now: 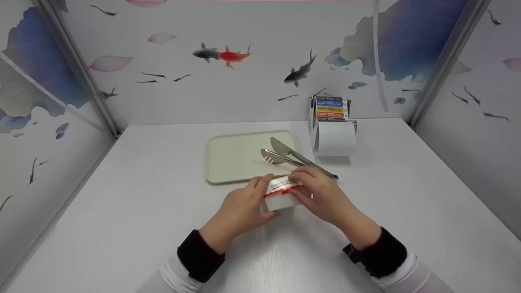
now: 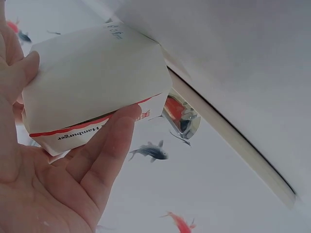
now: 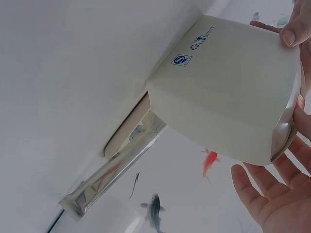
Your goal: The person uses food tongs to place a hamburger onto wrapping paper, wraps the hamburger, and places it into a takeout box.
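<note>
A small white paper box (image 1: 281, 196) with a red stripe sits low over the white table (image 1: 142, 211), held between both hands. My left hand (image 1: 262, 197) grips its left side; in the left wrist view its fingers (image 2: 109, 145) wrap under the box (image 2: 92, 77) and the thumb presses the far side. From the right, my right hand (image 1: 300, 186) curls over the lid edge. In the right wrist view its fingers (image 3: 262, 194) lie along the rim of the box (image 3: 228, 92).
Metal tongs (image 1: 293, 156) lie across the right edge of a cream tray (image 1: 232, 158) just behind the box. A dispenser (image 1: 333, 126) with a white paper roll and coloured labels stands at the back right. Patterned walls enclose the table on three sides.
</note>
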